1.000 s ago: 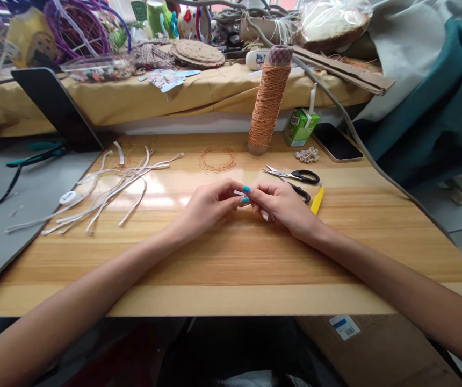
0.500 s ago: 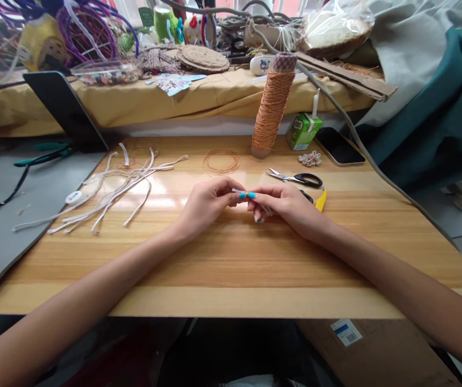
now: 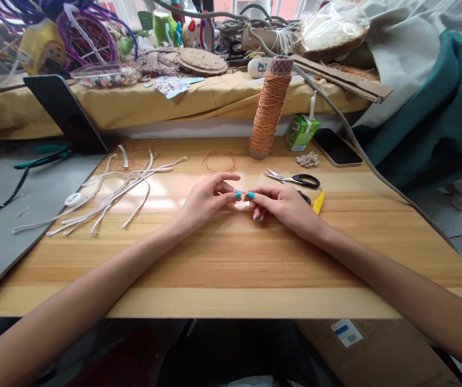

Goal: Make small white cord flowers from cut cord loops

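Wooden table (image 3: 231, 263): right hand (image 3: 289, 207) pinched a pale strip (image 3: 240, 192); left hand (image 3: 204, 200) sat alongside, grip unclear. Adjustment seemed underway, next requiring steadiness.

Backlit by window (image 3: 287, 7), tabletop (image 3: 162, 196) glare; edges stretched

One camera, worn on the person's head, gives a single view. It looks forward and down from above the near side of the wooden table (image 3: 231, 263), near enough that the forearms (image 3: 106, 279) run in from both lower corners, bringing the left hand (image 3: 204, 203) and right hand (image 3: 291, 208) close together about mid-picture. The field is wide, taking in a grey surface (image 3: 5, 180) at left, teal cloth (image 3: 424, 115) at right and, farther off, a cloth-covered ledge (image 3: 134, 107); below the near edge it reaches a cardboard box (image 3: 370, 355)
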### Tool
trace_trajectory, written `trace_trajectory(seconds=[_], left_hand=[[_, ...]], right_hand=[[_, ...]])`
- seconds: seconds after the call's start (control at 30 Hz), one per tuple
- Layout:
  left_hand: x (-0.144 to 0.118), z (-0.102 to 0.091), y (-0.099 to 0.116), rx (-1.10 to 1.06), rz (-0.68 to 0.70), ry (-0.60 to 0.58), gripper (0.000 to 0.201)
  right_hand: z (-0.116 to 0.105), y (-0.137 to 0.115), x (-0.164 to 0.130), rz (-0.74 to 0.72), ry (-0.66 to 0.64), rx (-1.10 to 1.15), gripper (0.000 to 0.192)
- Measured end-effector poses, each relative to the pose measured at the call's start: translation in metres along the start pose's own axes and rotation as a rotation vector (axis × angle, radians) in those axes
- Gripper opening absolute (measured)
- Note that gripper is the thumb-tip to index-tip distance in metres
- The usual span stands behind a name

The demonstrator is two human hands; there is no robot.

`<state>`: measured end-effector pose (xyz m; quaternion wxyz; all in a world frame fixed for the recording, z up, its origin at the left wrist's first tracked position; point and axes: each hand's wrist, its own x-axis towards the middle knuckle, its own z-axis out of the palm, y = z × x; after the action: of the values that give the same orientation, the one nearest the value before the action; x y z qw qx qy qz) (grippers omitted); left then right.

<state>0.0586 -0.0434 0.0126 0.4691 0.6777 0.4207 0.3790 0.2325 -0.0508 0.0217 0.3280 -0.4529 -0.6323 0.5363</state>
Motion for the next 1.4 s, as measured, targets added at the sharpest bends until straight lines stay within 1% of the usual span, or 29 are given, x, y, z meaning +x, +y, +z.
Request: trace_trajectory(seconds=[0.1,0.17,0.27,0.37,0.47,0.57,0.67,0.77,0.83,0.9,0.97,1.07,1.23,1.3,1.4], left_hand=[[-0.0005,-0.0003,0.0002,0.047,0.023,0.027,0.032],[-0.0001,-0.0011,-0.0017,0.020,0.001,-0.003,0.033],[0.0010,-0.0018,-0.0057,-0.084,-0.057,-0.080,0.036],[0.0018,-0.0011,-0.0066,-0.168,-0.110,-0.116,0.036],[0.0015,-0.0002,-0.0028,-0.206,-0.149,-0.125,0.028],[0.0009,-0.0001,0.0016,-0.192,-0.182,-0.099,0.021],[0.0011,-0.0010,0.0028,-0.164,-0.212,-0.079,0.020],[0.0020,-0.0017,0.0020,-0.161,-0.237,-0.097,0.017],[0.0027,-0.0016,0.0018,-0.152,-0.253,-0.099,0.015],[0.0030,-0.0013,0.0019,-0.117,-0.252,-0.097,0.016],[0.0030,-0.0010,0.0018,-0.062,-0.230,-0.100,0.018],[0.0024,-0.0011,0.0006,-0.004,-0.168,-0.106,0.020],[0.0007,-0.0013,-0.0019,0.047,-0.057,-0.105,0.016],[0.0000,-0.0014,-0.0019,0.085,-0.028,-0.104,0.015],[-0.0008,-0.0016,-0.0007,0.141,-0.025,-0.112,0.017]], right_hand=[[-0.0003,0.0003,-0.0013,-0.026,0.003,-0.088,0.017],[-0.0006,-0.0002,-0.0030,-0.089,0.030,-0.230,0.018],[-0.0011,-0.0004,-0.0051,-0.254,0.115,-0.502,0.018],[-0.0014,0.0005,-0.0052,-0.411,0.178,-0.658,0.017],[-0.0015,0.0020,-0.0044,-0.508,0.188,-0.712,0.017],[-0.0014,0.0036,-0.0039,-0.581,0.184,-0.755,0.016],[-0.0016,0.0043,-0.0040,-0.629,0.188,-0.784,0.016],[-0.0023,0.0036,-0.0046,-0.652,0.210,-0.781,0.015],[-0.0024,0.0023,-0.0054,-0.650,0.214,-0.767,0.015],[-0.0018,0.0005,-0.0063,-0.619,0.192,-0.736,0.016],[-0.0008,-0.0011,-0.0071,-0.553,0.154,-0.680,0.016],[0.0004,-0.0021,-0.0073,-0.415,0.100,-0.546,0.018],[-0.0017,-0.0013,-0.0059,-0.195,-0.013,-0.304,0.022],[-0.0031,-0.0022,-0.0053,-0.141,-0.049,-0.227,0.022],[-0.0045,-0.0047,-0.0042,-0.116,-0.063,-0.124,0.021]])
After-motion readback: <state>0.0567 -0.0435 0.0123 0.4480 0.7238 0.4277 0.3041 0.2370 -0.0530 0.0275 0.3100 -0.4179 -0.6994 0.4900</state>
